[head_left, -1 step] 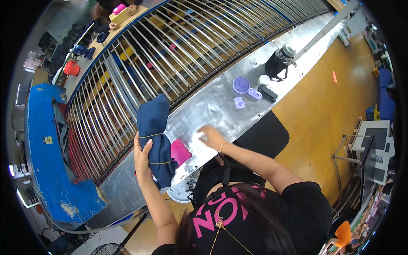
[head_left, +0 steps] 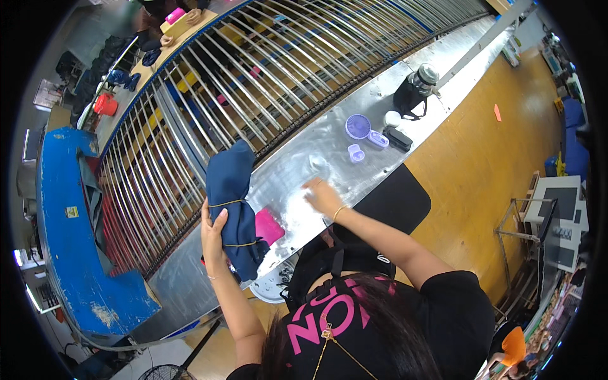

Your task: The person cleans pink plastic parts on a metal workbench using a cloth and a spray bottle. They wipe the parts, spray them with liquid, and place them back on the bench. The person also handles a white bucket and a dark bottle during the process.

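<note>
A navy-blue cloth bundle (head_left: 229, 174), bound by two thin yellowish bands, is in my left hand (head_left: 213, 235). The fingers wrap its left side, and the thumb lies over the cloth. The bundle leans at the inner edge of the metal table, its top end toward the rollers. Beside it on the table lies a bright pink pad-like piece (head_left: 268, 227), partly covered by the bundle. My right hand (head_left: 323, 197) is over the bare metal to the right of the pink piece, smeared by motion, with nothing visible in it.
Metal rollers (head_left: 209, 95) run behind the metal table (head_left: 297, 152). To the right are a purple handheld fan (head_left: 358, 126), a small lilac case (head_left: 356, 153), a black case (head_left: 399, 139) and a bottle in a black sleeve (head_left: 411, 95). A blue machine housing (head_left: 69, 234) stands left.
My right hand has shifted slightly to the right, away from the bundle. My left hand and the bundle are almost unchanged.
</note>
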`<state>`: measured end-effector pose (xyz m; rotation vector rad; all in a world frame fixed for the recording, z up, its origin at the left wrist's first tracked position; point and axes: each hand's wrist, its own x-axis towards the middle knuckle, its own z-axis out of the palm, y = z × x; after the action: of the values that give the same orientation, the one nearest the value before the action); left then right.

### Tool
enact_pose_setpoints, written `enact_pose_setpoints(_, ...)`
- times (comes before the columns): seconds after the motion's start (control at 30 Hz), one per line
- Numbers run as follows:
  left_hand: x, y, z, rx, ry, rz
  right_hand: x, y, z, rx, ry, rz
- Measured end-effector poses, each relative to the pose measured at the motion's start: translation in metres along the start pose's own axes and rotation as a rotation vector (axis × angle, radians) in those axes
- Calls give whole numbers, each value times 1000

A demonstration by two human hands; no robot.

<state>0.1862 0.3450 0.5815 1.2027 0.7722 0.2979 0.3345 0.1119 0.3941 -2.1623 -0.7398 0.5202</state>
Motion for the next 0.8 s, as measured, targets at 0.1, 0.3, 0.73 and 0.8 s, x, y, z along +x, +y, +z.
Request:
enact_pose_setpoints(0.1,3,-8,17,-77,-69,-17,17,45,-56,-226,406,70)
enact_pose_setpoints(0.3,11,-18,85,31,-262,-71,39,75,-98,-363,453,343)
enact_pose_setpoints(0.73,21,-52,132,-225,-129,-327,23,212,-238,-500,747,422)
enact_pose_setpoints(0.8,26,-61,130,-321,-135,-489,28,250,-256,-498,711,450)
